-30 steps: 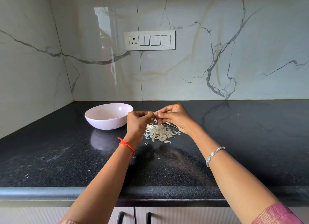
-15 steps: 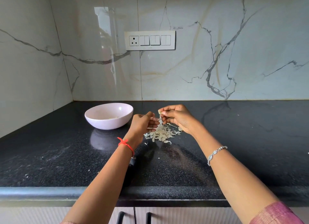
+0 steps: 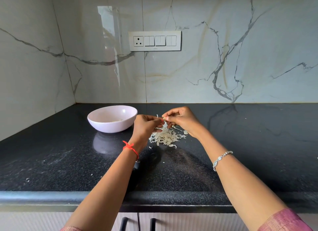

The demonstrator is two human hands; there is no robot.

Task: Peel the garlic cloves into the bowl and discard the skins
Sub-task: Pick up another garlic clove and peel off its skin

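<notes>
1. The surface [image 3: 68,161] is dark, polished speckled stone. Thin flakes will probably cling to it and be hard to pick up one at a time.
2. The switch panel [image 3: 154,40] on the wall has a tiny mark on its lower edge, too small to read. No other writing shows.
3. The pale bowl [image 3: 111,125] stands left of the hands. It looks rigid and smooth, and a few pale bits lie inside.
4. The left hand [image 3: 146,125] and right hand [image 3: 182,119] meet fingertip to fingertip, both pinching the clove above the skins.
5. The garlic skins [image 3: 167,136] are heaped below the hands. They look papery and near weightless, so they are best swept together.
6. The garlic clove [image 3: 164,118] is small and firm, probably slippery once bare. It should be held by its ends and the skin peeled from the tip.
</notes>
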